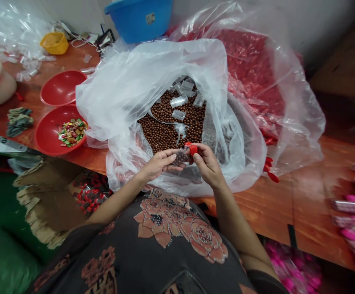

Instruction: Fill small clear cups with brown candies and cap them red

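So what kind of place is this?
Probably a small workshop where sweets get packed by hand. A big plastic bag holds heaps of brown balls, a red bowl holds wrapped sweets, and the left hand and right hand hold a small clear tube with a red cap.

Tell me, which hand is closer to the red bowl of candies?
The left hand is nearer, off to the right of the red bowl; the right hand sits farther right, beyond the left hand.

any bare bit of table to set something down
Bare wood shows on the orange table right of the clear plastic bag, up to the blurred pink things at far right. A narrow strip lies between the bag and the lower red bowl. Crowded: the middle, where the left hand and right hand work above the brown balls.
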### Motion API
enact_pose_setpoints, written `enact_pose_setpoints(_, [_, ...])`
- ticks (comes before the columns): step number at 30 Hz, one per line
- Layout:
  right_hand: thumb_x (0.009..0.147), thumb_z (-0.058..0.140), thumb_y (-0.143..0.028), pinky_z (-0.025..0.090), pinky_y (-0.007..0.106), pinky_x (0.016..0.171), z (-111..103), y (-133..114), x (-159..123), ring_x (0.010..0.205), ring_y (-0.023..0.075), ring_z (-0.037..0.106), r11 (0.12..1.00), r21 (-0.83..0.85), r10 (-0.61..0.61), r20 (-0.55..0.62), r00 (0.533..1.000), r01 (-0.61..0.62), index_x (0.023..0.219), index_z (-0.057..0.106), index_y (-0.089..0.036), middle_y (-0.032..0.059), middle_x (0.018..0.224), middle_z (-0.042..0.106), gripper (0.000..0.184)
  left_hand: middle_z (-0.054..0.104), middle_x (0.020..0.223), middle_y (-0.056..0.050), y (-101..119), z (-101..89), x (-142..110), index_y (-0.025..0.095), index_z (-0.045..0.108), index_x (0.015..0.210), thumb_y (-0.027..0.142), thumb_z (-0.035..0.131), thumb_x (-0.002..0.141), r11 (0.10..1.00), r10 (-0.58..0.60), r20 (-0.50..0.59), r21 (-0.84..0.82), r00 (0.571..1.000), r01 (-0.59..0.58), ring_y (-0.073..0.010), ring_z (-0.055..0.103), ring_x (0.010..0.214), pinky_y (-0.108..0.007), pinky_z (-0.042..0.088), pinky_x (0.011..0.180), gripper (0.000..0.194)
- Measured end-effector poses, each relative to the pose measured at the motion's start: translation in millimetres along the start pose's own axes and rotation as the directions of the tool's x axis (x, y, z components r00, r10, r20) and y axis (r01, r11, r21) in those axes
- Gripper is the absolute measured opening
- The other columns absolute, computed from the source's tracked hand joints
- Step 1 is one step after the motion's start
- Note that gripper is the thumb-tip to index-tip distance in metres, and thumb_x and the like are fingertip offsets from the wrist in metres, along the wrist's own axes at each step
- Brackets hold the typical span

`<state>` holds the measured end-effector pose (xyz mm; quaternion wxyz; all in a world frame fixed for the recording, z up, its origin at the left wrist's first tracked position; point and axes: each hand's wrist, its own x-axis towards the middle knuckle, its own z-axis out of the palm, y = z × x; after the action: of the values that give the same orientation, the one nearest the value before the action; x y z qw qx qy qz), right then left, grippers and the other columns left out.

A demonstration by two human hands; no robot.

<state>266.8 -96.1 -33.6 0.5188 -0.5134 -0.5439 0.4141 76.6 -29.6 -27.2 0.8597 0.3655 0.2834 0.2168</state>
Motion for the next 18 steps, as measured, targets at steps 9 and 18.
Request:
enact_pose_setpoints(9, [0.096, 0.048, -0.041, 0.055, 0.035, 0.084, 11, -6, 12, 0.094, 0.0159, 0.065, 0.986, -0.167, -0.033, -0.012, 0.999, 0.030, 0.125, 0.054, -0.024, 0.0059, 0.105, 0.068, 0.034, 0.069, 0.116, -0.012, 10, -13.0, -16, 0.017, 0.062, 0.126, 0.032, 0.065, 0.087, 0.994, 0.103, -0.106, 0.045, 0.989, -0.099, -0.0184, 0.071, 0.093, -0.034, 0.058, 0.086, 0.042])
enact_pose_setpoints(18, [0.094, 0.054, -0.032, 0.053, 0.037, 0.090, 29, -17, 20, 0.100, 0.0165, 0.065, 0.897, -0.384, -0.211, 0.063, 0.975, 0.219, 0.124, 0.065, -0.028, 0.0053, 0.110, 0.070, 0.032, 0.063, 0.131, -0.010, 4, -21.9, -27, 0.020, 0.064, 0.125, 0.036, 0.063, 0.088, 0.939, 0.280, -0.140, 0.246, 0.950, -0.240, -0.0215, 0.062, 0.115, -0.036, 0.056, 0.092, 0.040])
